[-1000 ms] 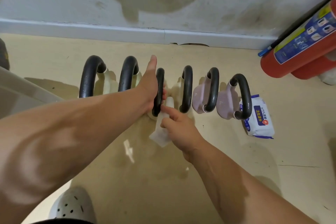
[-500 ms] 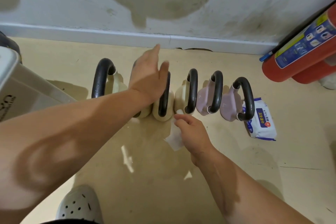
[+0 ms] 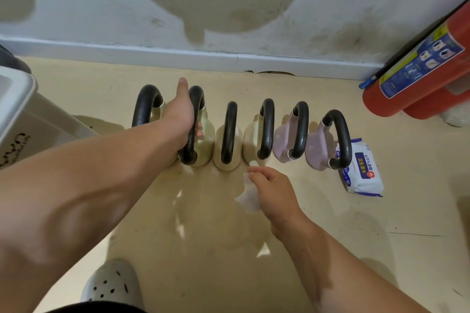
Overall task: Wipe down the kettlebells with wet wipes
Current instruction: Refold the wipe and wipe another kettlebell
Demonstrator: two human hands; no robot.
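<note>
Black looped handles top six kettlebells in a row on the beige floor, parallel to the white skirting, each loop's plane facing along the row, long axes upright. From my head view, my left hand is closed around the second cream kettlebell's black handle, I judge to steady it for wiping. My right hand pinches a crumpled white wet wipe near the floor, just before the fourth bell. The blue-and-white wipes pack lies at the row's right end.
</note>
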